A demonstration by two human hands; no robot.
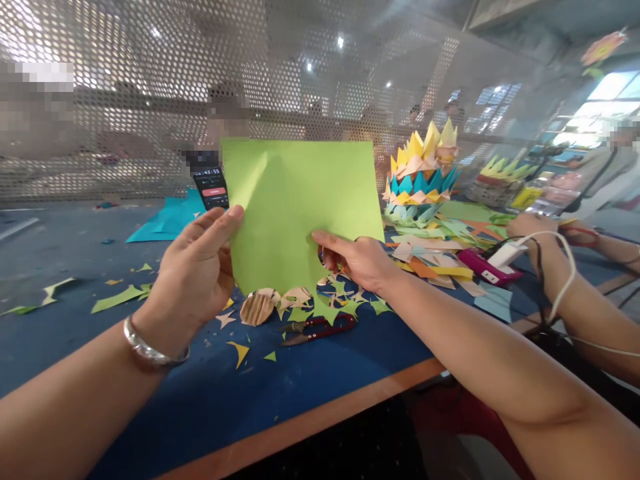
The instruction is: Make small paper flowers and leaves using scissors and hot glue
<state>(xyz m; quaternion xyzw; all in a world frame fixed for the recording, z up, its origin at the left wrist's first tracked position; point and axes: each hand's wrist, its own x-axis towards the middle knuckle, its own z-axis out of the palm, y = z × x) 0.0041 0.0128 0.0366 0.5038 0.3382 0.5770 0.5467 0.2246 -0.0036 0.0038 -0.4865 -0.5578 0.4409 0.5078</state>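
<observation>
Upright before me is a sheet of light green paper [300,193], with a crease of light near its upper left. My left hand [193,270] pinches its left edge, thumb in front and fingers behind; a silver bangle circles that wrist. At the lower edge, my right hand [363,263] grips the same sheet, thumb on the near face and fingers curled behind. Below the paper on the blue table lie dark-red-handled snips [323,327], a round corrugated cardboard piece [259,307] and green paper scraps [330,308].
A layered paper crown-like stack [423,177] stands at the right, beside loose paper strips [425,250]. A magenta power strip [493,267] with a white charger lies near another person's arm [555,267]. Behind the left hand are blue paper [163,220] and a phone [211,188].
</observation>
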